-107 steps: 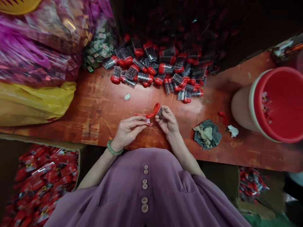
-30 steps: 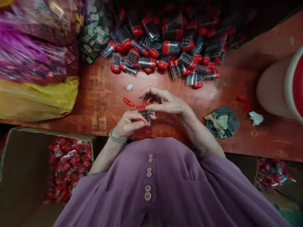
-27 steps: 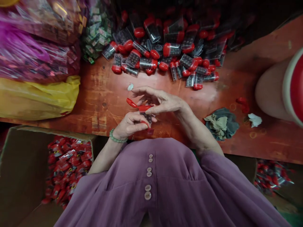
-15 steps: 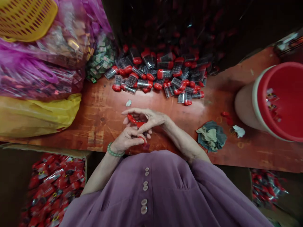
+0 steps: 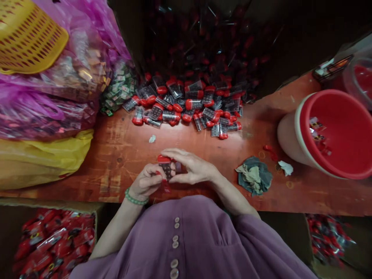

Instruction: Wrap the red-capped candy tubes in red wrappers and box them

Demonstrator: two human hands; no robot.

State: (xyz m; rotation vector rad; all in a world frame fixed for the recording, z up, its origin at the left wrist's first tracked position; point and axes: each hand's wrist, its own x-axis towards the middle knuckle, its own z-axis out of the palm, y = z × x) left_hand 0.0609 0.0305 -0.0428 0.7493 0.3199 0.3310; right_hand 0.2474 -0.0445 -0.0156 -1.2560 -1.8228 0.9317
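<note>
A small clear plastic case (image 5: 165,166) with a red cap and a dark dotted inside is held between my hands, close to my body. My left hand (image 5: 147,180), with a green bead bracelet at the wrist, is closed and pinches the case's lower left side; a bit of red shows at its fingertips. Curved around the case from the right is my right hand (image 5: 193,166), its fingers along the top and its thumb below. Part of a second clear piece seems to show inside the right hand, too hidden to name. A pile of similar red-capped cases (image 5: 194,104) lies beyond.
A dark box (image 5: 279,58) spills the cases onto the red-brown table (image 5: 122,155). Left are filled plastic bags (image 5: 75,147) and a yellow basket (image 5: 35,42). Right are a red-rimmed bucket (image 5: 345,131) and a crumpled cloth (image 5: 255,176). Below, a carton holds red packets (image 5: 58,240).
My hands have drawn a little apart, and the case now shows its dotted face between them. My right hand has opened out somewhat. The whole view has shifted slightly.
</note>
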